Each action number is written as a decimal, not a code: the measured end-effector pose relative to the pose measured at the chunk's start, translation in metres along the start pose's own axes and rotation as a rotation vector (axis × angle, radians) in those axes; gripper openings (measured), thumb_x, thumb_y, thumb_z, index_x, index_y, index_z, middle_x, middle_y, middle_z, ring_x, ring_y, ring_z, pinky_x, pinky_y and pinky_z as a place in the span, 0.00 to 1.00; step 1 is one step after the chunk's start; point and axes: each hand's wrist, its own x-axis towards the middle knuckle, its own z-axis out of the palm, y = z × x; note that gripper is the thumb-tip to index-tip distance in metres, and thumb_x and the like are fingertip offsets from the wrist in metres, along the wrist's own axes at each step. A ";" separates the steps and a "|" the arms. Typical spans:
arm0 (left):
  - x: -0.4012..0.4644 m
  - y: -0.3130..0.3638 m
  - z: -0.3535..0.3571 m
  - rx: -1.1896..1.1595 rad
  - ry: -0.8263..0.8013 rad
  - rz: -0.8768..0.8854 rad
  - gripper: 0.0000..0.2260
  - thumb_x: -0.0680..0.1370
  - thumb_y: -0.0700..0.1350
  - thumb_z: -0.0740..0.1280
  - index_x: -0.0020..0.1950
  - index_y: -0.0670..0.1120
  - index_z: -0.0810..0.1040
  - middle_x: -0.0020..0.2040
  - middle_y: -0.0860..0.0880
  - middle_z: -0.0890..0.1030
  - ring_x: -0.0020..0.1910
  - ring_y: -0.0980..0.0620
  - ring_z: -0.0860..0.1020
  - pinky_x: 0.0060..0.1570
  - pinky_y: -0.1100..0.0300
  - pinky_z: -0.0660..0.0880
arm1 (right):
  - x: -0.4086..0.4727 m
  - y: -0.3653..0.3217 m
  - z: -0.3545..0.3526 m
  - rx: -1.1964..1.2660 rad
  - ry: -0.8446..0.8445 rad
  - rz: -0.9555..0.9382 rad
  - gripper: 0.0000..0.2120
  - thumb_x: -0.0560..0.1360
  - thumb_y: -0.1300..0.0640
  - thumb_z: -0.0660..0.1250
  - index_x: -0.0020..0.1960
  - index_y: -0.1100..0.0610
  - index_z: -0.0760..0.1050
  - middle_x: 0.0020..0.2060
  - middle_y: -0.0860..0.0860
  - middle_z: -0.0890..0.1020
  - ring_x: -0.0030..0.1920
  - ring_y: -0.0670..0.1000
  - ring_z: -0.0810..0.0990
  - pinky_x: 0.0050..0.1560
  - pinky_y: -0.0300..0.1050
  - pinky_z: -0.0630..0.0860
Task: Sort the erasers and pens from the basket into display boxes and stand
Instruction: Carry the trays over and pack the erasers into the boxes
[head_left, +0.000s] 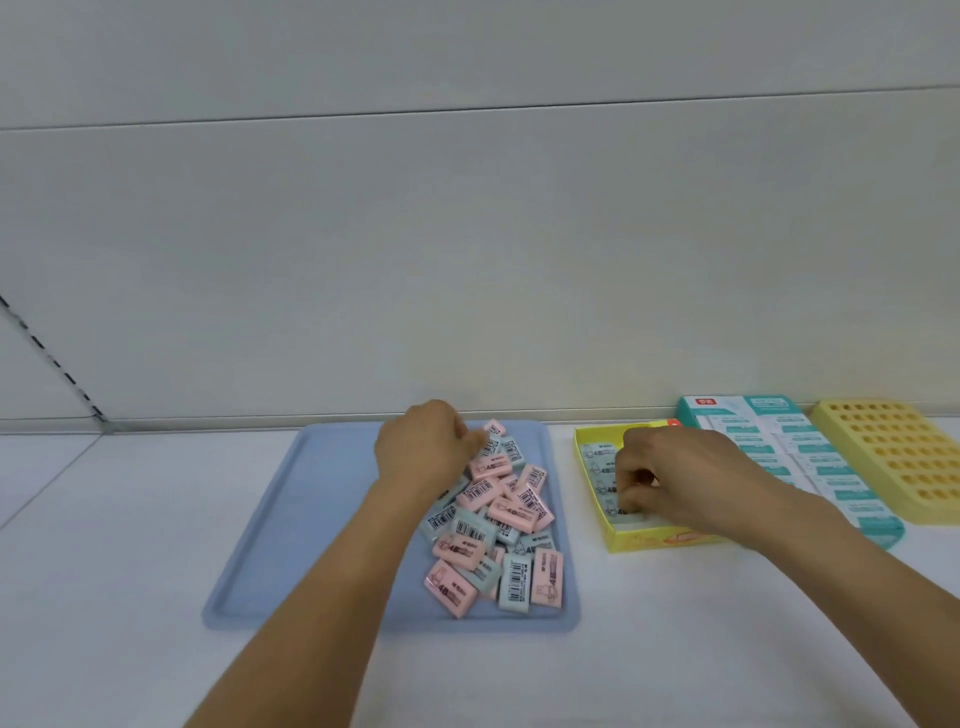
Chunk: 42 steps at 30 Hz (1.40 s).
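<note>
**Two hands at work over the erasers**

Closest to the camera, a pile of pink and blue erasers (493, 525) is heaped on the right half of a flat blue tray (291, 519), which lies on a white table (130, 623).

The left hand (423, 447) is stretched out over the far end of the pile. Its fingers are curled down onto the erasers there, but the back of the hand hides the tips, so it cannot be told if one is pinched.

Just beside the tray, on the right, a yellow display box (618, 535) is seen. Blue erasers are lined up along its left side. The right hand (670, 478) is reached into this box with the wrist bent down. Its fingers (626, 493) are curled together on a blue eraser (610, 506) near the front of the row.

Farther right, a teal and white box (779, 441) is filled with packed erasers. Next to it, a yellow stand (904, 457) full of round holes is set near the wall.
</note>
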 end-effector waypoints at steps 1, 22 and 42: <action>0.006 0.001 0.000 0.055 -0.042 -0.014 0.18 0.74 0.60 0.68 0.39 0.45 0.79 0.38 0.50 0.82 0.40 0.48 0.81 0.35 0.59 0.72 | 0.003 -0.004 -0.003 0.074 0.034 0.020 0.05 0.74 0.49 0.67 0.41 0.49 0.77 0.41 0.43 0.77 0.42 0.44 0.76 0.40 0.42 0.72; -0.022 -0.014 -0.017 -1.418 -0.150 -0.326 0.07 0.78 0.33 0.62 0.55 0.41 0.71 0.40 0.42 0.80 0.33 0.47 0.82 0.30 0.58 0.80 | 0.078 -0.059 0.009 0.405 0.241 0.018 0.08 0.71 0.52 0.70 0.43 0.52 0.72 0.39 0.46 0.79 0.41 0.50 0.77 0.40 0.47 0.74; -0.060 0.037 -0.016 -1.215 -0.394 0.013 0.03 0.75 0.39 0.70 0.47 0.41 0.82 0.38 0.46 0.83 0.27 0.55 0.64 0.22 0.67 0.60 | -0.010 -0.033 -0.013 1.189 0.429 0.038 0.11 0.71 0.65 0.73 0.50 0.53 0.81 0.39 0.51 0.84 0.36 0.49 0.82 0.44 0.41 0.79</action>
